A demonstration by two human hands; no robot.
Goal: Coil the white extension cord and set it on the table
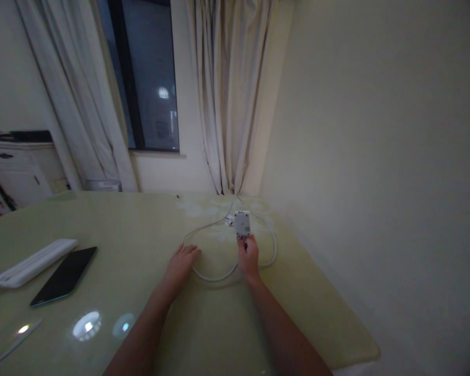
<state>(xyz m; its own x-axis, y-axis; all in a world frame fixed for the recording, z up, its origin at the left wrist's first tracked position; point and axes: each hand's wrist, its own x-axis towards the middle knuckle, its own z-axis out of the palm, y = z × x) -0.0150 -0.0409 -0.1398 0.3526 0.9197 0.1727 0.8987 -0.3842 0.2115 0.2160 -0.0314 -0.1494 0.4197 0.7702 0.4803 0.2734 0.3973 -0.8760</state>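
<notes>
A small white box (242, 224) with dark dots near its corners is raised upright over the table, its flat face toward me. My right hand (248, 257) pinches it at the lower edge. A white cable (215, 279) lies in loose loops around and between my hands. My left hand (185, 261) lies palm down on the table at the left side of the loop, fingers stretched out and touching or close to the cable. Just left of the box sits a small white piece (229, 221), too small to make out.
The glossy pale green table (121, 219) meets a wall (376, 156) on the right. A white power strip (35, 262) and a dark phone or tablet (65, 277) lie at the left, with a thin white cable (13, 345) nearer me. Curtains (233, 104) hang behind the table.
</notes>
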